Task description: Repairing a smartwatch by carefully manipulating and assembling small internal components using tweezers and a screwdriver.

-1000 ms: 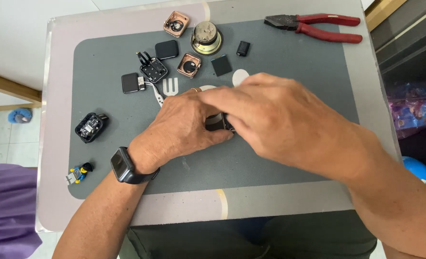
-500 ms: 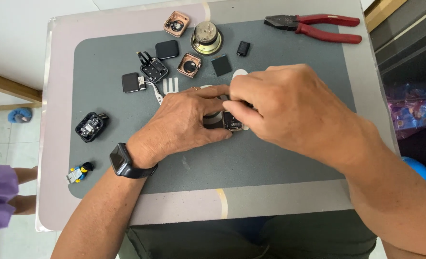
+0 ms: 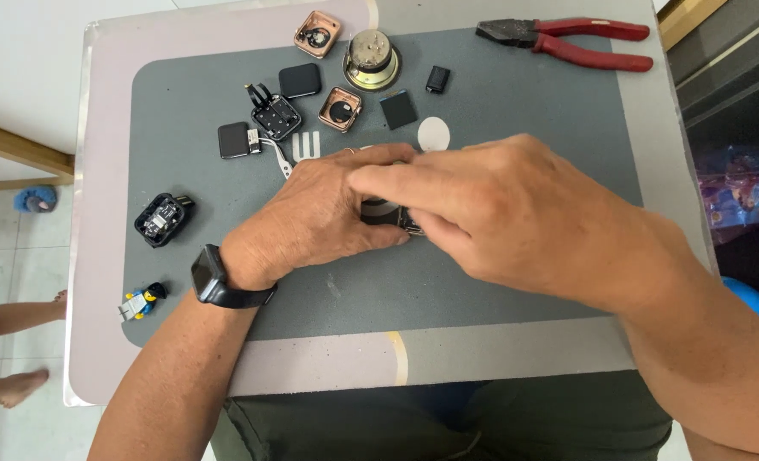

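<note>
**Small dark part pinched at mat centre: risk of slip and loss**

Left hand (image 3: 328, 209) and right hand (image 3: 499, 213) closed together over a small dark part (image 3: 389, 215) at the middle of the grey mat (image 3: 516, 111). Fingers curled tight around it; exact grip hidden. Possible slip under pressure, sending the part into loose pieces nearby: copper-coloured case (image 3: 340, 109), black square module (image 3: 275, 117), white disc (image 3: 433, 133). Red-handled pliers (image 3: 567, 41) well apart, out of reach. Mix-up among similar pieces likely if dropped.

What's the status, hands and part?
Left hand and right hand both closed on a small dark device over the grey mat. Device mostly hidden by fingers. Loose watch cases and red pliers lie apart, behind.
</note>
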